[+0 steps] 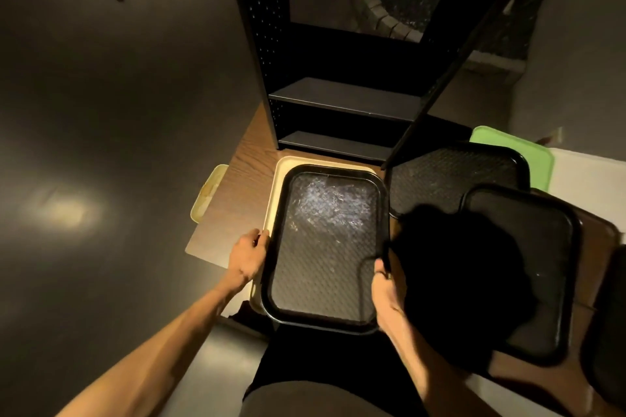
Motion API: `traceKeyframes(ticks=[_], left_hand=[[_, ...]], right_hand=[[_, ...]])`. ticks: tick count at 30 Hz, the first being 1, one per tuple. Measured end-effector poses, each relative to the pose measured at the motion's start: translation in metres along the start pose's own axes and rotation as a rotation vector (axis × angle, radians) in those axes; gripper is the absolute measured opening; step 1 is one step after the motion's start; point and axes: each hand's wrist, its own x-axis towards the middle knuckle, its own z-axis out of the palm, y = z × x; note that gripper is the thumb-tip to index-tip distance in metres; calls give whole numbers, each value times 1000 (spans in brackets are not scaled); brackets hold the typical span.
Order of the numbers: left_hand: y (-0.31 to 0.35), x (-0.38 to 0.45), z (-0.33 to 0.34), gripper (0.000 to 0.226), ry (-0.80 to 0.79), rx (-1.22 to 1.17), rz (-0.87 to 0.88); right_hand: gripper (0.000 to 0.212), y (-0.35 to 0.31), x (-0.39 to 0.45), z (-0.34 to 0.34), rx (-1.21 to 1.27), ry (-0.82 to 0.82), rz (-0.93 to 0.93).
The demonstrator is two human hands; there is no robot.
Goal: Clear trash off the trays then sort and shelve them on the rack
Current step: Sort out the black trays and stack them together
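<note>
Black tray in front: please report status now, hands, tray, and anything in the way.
Left hand and right hand grip the black tray by its sides. It sits over a cream tray. Rack directly ahead, shelves bare, path open.

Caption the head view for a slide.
Both hands grip a black tray over a cream tray before the rack.

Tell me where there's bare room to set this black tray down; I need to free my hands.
The rack's shelves look bare. A strip of wooden table lies free between the cream tray and the pale tray at its left edge. Right of the held black tray, overlapping dark trays and a green tray crowd it.
</note>
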Motion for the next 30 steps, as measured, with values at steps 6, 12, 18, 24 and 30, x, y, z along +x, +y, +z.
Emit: traceKeyframes(ticks=[6, 12, 18, 24, 30], left_hand=[[-17, 10, 12, 23, -14, 139, 21], [-30, 21, 7, 28, -63, 234, 61], [-45, 31, 4, 34, -104, 408, 157], [-51, 40, 4, 40, -68, 225, 76], [-56, 43, 8, 39, -43, 166, 37]], right_hand=[[39, 0, -13, 29, 21, -6, 9], [48, 9, 1, 29, -268, 9, -87], [60, 5, -5, 17, -547, -66, -170], [30, 3, 9, 12, -709, -131, -202], [20, -6, 9, 11, -705, -195, -127]])
